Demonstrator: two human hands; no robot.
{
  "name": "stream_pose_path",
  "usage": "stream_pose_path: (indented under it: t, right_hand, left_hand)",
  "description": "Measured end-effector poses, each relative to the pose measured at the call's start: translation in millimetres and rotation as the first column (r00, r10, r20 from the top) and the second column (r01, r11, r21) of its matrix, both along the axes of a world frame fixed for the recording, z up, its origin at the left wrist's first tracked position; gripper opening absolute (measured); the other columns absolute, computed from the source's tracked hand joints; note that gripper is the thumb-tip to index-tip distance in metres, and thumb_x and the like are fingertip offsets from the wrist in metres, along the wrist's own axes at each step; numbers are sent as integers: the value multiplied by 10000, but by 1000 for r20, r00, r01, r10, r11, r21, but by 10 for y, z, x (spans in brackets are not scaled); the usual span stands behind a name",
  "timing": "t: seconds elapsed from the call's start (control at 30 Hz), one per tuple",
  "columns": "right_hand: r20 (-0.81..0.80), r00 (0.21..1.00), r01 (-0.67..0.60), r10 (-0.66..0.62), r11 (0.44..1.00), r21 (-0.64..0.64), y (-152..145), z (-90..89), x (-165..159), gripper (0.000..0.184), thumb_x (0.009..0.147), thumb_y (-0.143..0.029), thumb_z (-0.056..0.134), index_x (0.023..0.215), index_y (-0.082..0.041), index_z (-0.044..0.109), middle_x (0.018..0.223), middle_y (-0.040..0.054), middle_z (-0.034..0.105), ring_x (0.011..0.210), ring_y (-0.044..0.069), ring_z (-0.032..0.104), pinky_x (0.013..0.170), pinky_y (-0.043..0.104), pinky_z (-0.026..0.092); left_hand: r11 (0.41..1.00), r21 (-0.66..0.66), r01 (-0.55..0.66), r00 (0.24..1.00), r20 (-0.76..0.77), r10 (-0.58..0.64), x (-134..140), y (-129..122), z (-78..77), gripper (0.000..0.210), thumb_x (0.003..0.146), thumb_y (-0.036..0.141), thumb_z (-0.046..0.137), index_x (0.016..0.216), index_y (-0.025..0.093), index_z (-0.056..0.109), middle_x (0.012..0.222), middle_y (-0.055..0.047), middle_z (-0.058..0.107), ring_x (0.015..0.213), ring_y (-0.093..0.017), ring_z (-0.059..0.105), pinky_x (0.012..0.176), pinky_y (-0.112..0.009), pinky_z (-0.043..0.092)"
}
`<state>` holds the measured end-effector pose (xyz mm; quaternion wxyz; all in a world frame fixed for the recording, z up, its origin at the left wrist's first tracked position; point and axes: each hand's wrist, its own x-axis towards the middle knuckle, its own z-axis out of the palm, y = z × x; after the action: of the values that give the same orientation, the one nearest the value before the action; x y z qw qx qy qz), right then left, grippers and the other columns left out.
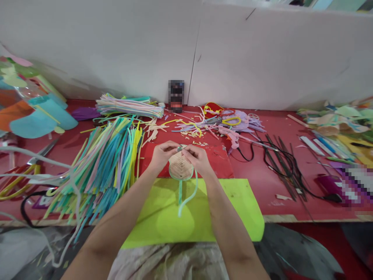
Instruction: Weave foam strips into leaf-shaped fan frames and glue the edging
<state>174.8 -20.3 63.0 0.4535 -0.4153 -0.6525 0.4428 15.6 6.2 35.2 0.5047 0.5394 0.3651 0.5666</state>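
Note:
My left hand (162, 156) is closed in a pinch at the top tip of a leaf-shaped piece (181, 167). The piece is filled with beige ribbed strips, edged in pale green, with a green stem pointing down. My right hand (198, 158) pinches at the same tip, its fingers closed beside the left ones. A pale green pipe cleaner (194, 189) runs from the right fingers and curls down over the yellow-green sheet (230, 210). The fingertips partly hide where the pipe cleaner meets the tip.
A large bundle of coloured pipe cleaners (101, 163) lies left, with another bundle (131, 107) behind. Scissors (37, 157) lie far left. A pink glue gun (232, 137) with a black cord and dark rods (281, 167) are at right. A phone (176, 96) stands against the wall.

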Motion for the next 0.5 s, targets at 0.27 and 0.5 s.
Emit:
stream_pose_path:
  t: [0.27,0.5]
  right_hand:
    - [35,998,-58,57,998,11,-8,64,78,222,819,-336,535,707,-155,596,556,-40,422,521,75,343,509,231,254]
    - [69,995,-73,72,997,13,-5,67,110,255,823,-376,517,725,-159,607,581,-27,447,543,84,364,517,233,262]
  left_hand:
    - [984,-103,145,987,85,-136,-6,38,-114,191,658,346,736,735,172,724,727,-41,682,685,-140,608,722,-285,481]
    - [991,-65,114,993,-22,-116,-45,44,-81,149,624,290,763,704,174,716,700,-33,682,666,-135,609,690,-269,481]
